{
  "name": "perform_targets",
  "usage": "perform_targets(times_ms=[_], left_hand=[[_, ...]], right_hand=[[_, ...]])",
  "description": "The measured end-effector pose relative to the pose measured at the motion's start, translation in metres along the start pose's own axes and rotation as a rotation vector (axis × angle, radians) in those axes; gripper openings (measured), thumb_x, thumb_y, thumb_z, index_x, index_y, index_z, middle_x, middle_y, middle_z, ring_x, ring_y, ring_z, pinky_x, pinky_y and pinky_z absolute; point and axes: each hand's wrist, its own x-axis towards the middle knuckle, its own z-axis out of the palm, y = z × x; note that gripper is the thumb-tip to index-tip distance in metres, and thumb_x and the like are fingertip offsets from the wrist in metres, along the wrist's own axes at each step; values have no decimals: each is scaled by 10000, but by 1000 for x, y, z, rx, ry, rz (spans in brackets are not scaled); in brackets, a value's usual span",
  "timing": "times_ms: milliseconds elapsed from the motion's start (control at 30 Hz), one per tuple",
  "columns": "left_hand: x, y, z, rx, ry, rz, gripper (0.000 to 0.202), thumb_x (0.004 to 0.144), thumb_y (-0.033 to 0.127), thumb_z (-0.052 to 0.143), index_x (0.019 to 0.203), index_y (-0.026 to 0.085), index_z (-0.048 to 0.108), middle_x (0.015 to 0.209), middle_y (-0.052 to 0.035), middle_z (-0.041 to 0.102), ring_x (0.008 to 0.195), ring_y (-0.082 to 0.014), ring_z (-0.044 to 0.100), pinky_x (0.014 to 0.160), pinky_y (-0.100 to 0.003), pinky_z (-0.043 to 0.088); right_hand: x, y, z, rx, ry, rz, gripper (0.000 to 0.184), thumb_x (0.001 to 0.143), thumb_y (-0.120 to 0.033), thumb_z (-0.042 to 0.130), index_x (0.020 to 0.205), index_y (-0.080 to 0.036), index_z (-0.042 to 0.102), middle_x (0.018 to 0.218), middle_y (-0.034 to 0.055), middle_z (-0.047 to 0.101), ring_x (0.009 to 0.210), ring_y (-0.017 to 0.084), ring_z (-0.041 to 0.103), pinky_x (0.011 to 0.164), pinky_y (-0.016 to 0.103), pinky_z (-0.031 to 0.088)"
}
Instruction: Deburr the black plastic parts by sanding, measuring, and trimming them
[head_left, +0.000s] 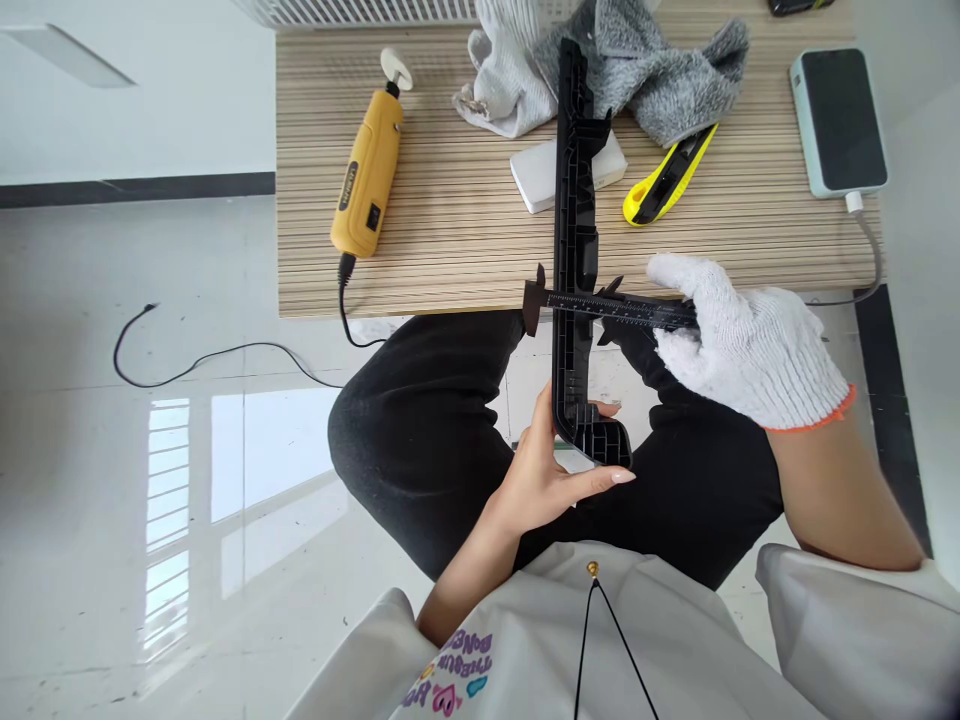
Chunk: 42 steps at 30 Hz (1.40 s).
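Note:
My bare left hand [551, 470] grips the near, curved end of a long black plastic part [574, 215], which stretches away from me over the striped table edge. My right hand [739, 335], in a white knit glove with an orange cuff, holds a black caliper [611, 305] laid crosswise over the part, its jaws on either side of the part's width. Both hands are above my lap in black trousers.
On the striped wooden table [450, 220] lie a yellow corded rotary tool [369, 170], a white block [536, 175], a yellow-black utility knife [667, 175], grey and white cloth gloves [645, 70], and a phone on a pale power bank [838, 120]. A black cable [195, 360] trails on the glossy white floor.

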Motion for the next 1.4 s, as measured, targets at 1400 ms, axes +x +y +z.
perform_targets(times_ms=[1400], left_hand=[[7, -6, -8, 52, 10, -20, 1001, 718, 452, 920, 1510, 285, 332, 1188, -89, 734, 1106, -280, 716, 963, -452, 580]], right_hand=[[13, 4, 14, -76, -24, 5, 474, 906, -454, 394, 724, -177, 733, 493, 39, 544, 469, 142, 330, 522, 285, 125]])
